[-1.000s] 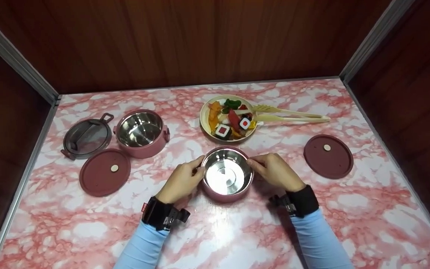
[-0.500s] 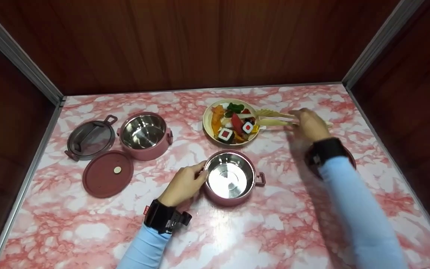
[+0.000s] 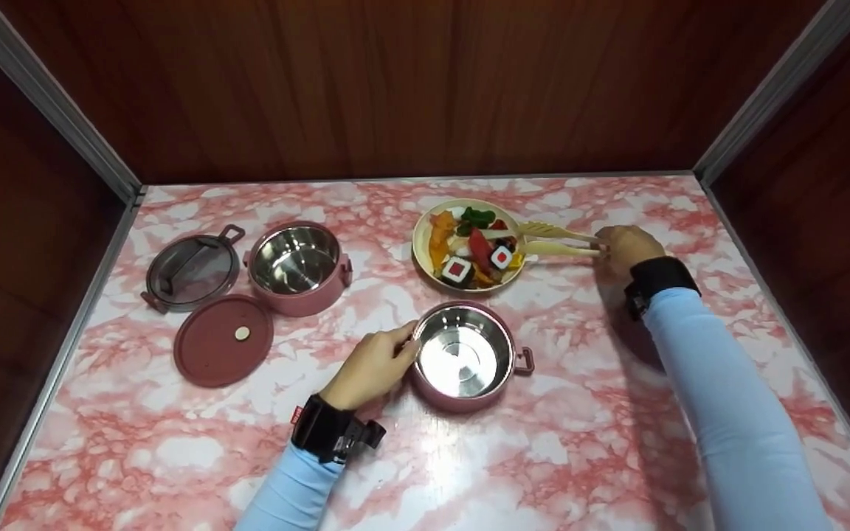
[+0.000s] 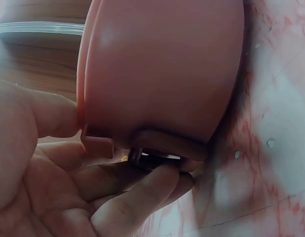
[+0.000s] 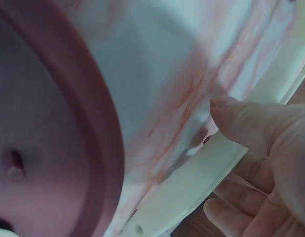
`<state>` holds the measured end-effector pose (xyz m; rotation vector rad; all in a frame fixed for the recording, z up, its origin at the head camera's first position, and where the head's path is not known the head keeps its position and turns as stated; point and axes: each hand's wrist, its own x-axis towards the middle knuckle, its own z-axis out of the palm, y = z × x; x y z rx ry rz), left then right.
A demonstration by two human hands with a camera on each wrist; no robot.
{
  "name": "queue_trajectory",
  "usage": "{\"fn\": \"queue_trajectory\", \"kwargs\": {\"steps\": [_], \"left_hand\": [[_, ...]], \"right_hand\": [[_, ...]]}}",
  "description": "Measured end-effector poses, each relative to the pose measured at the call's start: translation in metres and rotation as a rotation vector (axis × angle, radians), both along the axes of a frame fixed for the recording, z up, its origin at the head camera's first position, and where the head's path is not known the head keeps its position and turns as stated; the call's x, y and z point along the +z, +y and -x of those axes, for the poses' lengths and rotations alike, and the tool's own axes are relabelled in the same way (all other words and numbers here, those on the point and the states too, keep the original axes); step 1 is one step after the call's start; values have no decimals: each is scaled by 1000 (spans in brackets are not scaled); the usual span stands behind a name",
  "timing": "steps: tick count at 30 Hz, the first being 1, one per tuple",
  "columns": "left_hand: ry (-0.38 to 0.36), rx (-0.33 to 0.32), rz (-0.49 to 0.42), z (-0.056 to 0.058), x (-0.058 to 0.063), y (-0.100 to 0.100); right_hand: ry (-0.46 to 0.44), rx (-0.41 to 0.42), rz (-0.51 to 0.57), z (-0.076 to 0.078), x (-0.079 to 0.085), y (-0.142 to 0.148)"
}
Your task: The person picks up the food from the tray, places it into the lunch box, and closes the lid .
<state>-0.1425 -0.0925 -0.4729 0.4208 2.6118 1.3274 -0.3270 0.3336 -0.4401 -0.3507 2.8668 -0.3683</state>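
Note:
In the head view, a pink pot [image 3: 446, 398] with a steel inside stands front and centre. My left hand [image 3: 373, 366] holds its left side; in the left wrist view, the thumb touches the rim and curled fingers grip the side handle [image 4: 167, 140]. At the right, my right hand [image 3: 630, 249] grips the cream tongs [image 3: 561, 249] by the handle end. Their heads lie on a cream plate [image 3: 419, 252] of toy food, including two sushi rolls [image 3: 457, 271]. In the right wrist view, thumb and fingers lie around a tong arm [image 5: 192, 170].
A second pink pot [image 3: 314, 301] stands at left, beside a glass lid [image 3: 200, 274] and a round dark-red lid [image 3: 211, 350]. Another dark-red lid [image 3: 635, 341] lies partly under my right forearm. Wooden panels [image 3: 425, 88] border the marbled table [image 3: 174, 450].
My right hand has let go of the front pot, reached over to the far right and taken hold of the tongs. My left hand stays on the pot. The head view has shifted slightly.

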Motion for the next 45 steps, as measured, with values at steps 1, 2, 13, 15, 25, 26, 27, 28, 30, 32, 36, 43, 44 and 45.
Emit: {"fn": "queue_trajectory", "kwargs": {"steps": [1, 2, 13, 15, 25, 26, 27, 28, 30, 32, 36, 43, 44, 45], "left_hand": [[8, -2, 7, 0, 0, 1], [15, -5, 15, 0, 0, 1], [76, 11, 54, 0, -3, 5], [82, 15, 60, 0, -4, 5], [99, 22, 69, -3, -3, 9], [100, 23, 69, -3, -2, 9], [102, 23, 69, -3, -2, 9], [105, 21, 69, -3, -1, 8], [95, 21, 69, -4, 1, 7], [79, 22, 70, -4, 3, 5], [56, 31, 80, -3, 5, 1], [65, 19, 73, -1, 2, 2], [65, 17, 73, -1, 1, 2], [64, 15, 74, -1, 0, 3]], "right_hand": [[1, 7, 4, -1, 1, 1], [2, 13, 6, -1, 3, 1], [206, -77, 98, -42, 43, -11], [283, -114, 154, -63, 45, -21], [338, -167, 180, -142, 22, -57], [358, -160, 161, -144, 20, -58], [380, -156, 144, -145, 18, -58], [393, -151, 135, -146, 17, -58], [406, -148, 131, -146, 16, -58], [409, -146, 131, -146, 15, -59], [422, -132, 128, -145, 15, -62], [417, -83, 194, -145, 15, -63], [402, -69, 207, -146, 14, -63], [388, -56, 217, -146, 14, -62]]}}
